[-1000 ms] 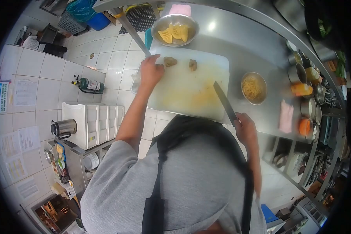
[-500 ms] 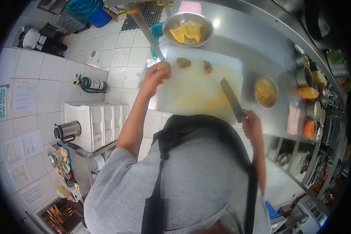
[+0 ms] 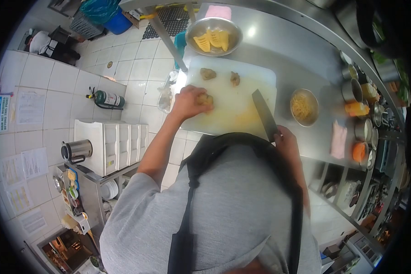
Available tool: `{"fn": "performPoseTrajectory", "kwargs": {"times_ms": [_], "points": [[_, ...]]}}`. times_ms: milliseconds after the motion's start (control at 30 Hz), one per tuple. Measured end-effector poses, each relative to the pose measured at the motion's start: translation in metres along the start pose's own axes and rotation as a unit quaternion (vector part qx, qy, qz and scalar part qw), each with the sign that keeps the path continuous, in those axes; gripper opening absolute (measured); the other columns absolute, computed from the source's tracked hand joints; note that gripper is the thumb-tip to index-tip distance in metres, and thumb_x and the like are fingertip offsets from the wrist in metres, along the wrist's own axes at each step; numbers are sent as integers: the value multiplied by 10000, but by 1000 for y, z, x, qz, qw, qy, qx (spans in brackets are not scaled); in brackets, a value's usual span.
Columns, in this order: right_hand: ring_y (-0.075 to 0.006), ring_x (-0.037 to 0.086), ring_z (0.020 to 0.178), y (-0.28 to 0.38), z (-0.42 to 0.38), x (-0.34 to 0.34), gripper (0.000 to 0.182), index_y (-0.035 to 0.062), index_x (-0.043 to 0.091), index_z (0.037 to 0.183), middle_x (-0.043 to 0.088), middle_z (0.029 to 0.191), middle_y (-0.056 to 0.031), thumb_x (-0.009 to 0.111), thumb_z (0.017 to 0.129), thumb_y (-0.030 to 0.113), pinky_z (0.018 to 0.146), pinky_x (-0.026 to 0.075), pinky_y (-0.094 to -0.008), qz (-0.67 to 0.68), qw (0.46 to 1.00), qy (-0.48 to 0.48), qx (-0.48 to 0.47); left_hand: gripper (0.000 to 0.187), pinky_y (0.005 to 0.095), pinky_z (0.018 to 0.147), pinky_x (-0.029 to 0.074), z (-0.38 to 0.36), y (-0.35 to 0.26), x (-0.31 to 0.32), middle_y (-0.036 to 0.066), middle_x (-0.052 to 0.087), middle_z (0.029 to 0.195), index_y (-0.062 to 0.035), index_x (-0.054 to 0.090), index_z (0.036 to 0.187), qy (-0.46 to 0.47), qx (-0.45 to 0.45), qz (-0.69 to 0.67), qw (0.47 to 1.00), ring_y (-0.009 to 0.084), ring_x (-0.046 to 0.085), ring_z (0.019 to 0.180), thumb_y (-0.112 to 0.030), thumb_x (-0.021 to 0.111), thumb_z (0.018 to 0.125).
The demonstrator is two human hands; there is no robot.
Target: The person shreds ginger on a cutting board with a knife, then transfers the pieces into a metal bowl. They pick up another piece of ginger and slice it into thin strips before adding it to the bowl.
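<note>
While the left hand (image 3: 190, 104) curls over a brownish-yellow food piece (image 3: 206, 101) near the left side of a white cutting board (image 3: 255, 75), the right hand (image 3: 285, 139) grips a broad-bladed kitchen knife (image 3: 265, 113). The piece lies under the left fingertips, toward the right side of that hand, and the left hand is by far the nearer to it. The knife is to the right of the piece, well apart, with bare board between them. Its blade runs from the right fist, near the board's right side, away from the body and slightly leftward to its tip.

The left fingers are bent and nearly closed around the piece, thumb on the side nearer the body; whether it rests fully on the board cannot be told. The right fingers are wrapped shut around the handle, hiding most of it.

The held piece looks rounded, lumpy and moist, but the fingers cover part of it, so its long axis is unclear. Farther from the body, two brown food lumps sit apart on the board: a rounded one (image 3: 208, 74) and a smaller, narrower one (image 3: 235, 79).

Just beyond the board, a steel bowl (image 3: 236, 44) holds yellow slotted wedges (image 3: 218, 40). To the right, a smaller bowl (image 3: 316, 103) holds thin pale-yellow shreds (image 3: 301, 107).
</note>
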State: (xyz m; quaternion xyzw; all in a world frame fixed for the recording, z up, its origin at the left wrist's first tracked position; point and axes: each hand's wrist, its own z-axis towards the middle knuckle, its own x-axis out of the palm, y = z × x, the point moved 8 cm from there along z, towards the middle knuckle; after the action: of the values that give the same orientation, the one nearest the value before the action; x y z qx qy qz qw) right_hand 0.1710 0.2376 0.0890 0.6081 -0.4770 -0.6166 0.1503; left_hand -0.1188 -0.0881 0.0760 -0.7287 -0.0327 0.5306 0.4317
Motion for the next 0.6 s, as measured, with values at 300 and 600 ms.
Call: {"fn": "performPoseTrajectory", "kwargs": {"times_ms": [300,600], "points": [[-434,714,956,15,-13,-20,311,42,760,1299,710,1037,-204,716,993,72,856,568,-508,-102,991,-6,-81,551,464,1056,586,86,6,13,208,747,1345,-95,733,1346,-85,-4,93,992,368,732,1202,-300,906,864],[-423,721,928,-12,-18,-23,338,23,758,1315,732,1090,-224,713,982,55,824,580,-472,-49,998,-10,-40,575,439,927,521,20,-105,7,185,735,1269,-30,561,1503,154,-55,-803,573,309,669,1027,-397,586,1061]]}}
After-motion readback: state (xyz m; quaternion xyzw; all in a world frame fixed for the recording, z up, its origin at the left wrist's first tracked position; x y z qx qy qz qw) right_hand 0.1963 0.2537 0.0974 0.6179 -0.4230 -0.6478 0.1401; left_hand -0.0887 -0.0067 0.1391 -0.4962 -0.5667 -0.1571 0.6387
